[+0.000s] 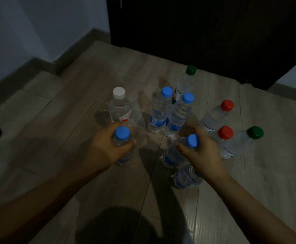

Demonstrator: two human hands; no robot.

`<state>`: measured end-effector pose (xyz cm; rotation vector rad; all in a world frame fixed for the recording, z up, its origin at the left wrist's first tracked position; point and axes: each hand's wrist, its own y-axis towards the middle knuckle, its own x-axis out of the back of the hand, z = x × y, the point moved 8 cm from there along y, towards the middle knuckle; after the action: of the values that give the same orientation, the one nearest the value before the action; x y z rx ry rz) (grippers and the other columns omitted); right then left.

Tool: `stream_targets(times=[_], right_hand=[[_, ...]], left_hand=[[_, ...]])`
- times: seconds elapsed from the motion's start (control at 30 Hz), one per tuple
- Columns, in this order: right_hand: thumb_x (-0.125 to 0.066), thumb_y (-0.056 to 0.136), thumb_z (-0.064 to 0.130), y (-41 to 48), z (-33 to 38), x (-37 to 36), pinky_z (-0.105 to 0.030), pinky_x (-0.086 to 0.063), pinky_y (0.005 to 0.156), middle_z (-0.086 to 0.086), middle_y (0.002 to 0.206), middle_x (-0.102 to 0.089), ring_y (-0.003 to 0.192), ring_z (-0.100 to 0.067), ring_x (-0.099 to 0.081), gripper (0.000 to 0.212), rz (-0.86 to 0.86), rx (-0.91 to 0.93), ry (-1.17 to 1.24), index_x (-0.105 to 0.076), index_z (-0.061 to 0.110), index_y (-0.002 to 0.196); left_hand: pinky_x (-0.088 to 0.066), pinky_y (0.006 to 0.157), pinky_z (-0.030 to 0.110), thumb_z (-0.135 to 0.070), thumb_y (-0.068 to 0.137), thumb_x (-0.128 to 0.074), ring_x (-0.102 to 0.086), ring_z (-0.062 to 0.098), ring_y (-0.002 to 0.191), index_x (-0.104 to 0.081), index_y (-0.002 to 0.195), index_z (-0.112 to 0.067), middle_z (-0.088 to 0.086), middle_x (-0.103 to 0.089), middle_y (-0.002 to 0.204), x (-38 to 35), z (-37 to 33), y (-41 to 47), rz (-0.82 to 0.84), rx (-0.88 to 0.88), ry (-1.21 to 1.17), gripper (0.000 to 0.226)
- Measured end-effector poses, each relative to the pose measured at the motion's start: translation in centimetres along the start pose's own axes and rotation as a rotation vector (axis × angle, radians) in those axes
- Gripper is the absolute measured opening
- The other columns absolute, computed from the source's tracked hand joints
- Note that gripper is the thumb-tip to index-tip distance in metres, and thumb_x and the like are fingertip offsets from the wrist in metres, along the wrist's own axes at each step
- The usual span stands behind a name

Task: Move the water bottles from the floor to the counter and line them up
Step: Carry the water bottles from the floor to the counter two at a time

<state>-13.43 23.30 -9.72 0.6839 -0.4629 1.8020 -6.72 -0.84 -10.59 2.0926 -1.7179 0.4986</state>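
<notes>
Transfer appears barely begun: bottles [158, 111] crowd the floor [55, 111] mid-frame, counter unseen. Left hand [105, 147] and right hand [205, 148] each grip a blue-capped bottle [122, 138].

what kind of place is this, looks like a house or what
Probably a dim room in a home: wood-look plank floor, pale wall with a dark baseboard, and a tall dark cabinet or door behind the water bottles.
</notes>
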Motion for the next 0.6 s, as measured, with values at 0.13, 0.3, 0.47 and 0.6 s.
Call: stream_targets(times=[0.13, 0.3, 0.47, 0.6], right_hand=[[-0.07, 0.079, 0.026, 0.4, -0.8, -0.6, -0.013, -0.049, 0.07, 0.015, 0.1, -0.062, 0.092, 0.006, -0.06, 0.029, 0.006, -0.039, 0.115, -0.062, 0.023, 0.106], [-0.067, 0.085, 0.017, 0.9, -0.1, -0.6, -0.01, -0.05, 0.073, 0.008, 0.089, -0.067, 0.085, 0.001, -0.063, 0.007, 0.005, 0.034, 0.194, -0.066, 0.019, 0.091], [-0.069, 0.084, 0.017, 0.8, 0.5, -0.4, -0.013, -0.052, 0.073, 0.007, 0.084, -0.067, 0.082, -0.002, -0.064, 0.005, -0.04, 0.06, 0.203, -0.065, 0.014, 0.086], [-0.064, 0.08, 0.035, 0.4, 2.6, 1.3, -0.018, -0.052, 0.064, -0.001, 0.074, -0.064, 0.07, -0.011, -0.062, 0.027, -0.151, 0.119, 0.274, -0.062, 0.008, 0.079]], left_hand=[[-0.046, 0.082, 0.02, -0.014, 0.076, -0.075, -0.06, -0.006, 0.091, -0.058, 0.097, -0.029, -0.009, -0.064, 0.098, -1.3, 2.1, 0.2, -0.01, 0.247, -0.177, 0.03], [-0.049, 0.083, 0.029, -0.017, 0.084, -0.068, -0.061, 0.0, 0.085, -0.06, 0.089, -0.024, -0.006, -0.064, 0.089, -1.4, 1.9, 0.2, -0.118, 0.298, -0.215, 0.011], [-0.047, 0.073, 0.017, -0.012, 0.084, -0.067, -0.06, -0.003, 0.073, -0.059, 0.081, -0.019, -0.005, -0.062, 0.081, -0.8, 0.0, -0.6, -0.209, 0.232, -0.199, 0.011], [-0.046, 0.07, 0.017, -0.011, 0.081, -0.07, -0.062, -0.005, 0.07, -0.062, 0.076, -0.021, -0.005, -0.066, 0.075, 0.1, -1.6, -0.8, -0.234, 0.228, -0.234, 0.014]])
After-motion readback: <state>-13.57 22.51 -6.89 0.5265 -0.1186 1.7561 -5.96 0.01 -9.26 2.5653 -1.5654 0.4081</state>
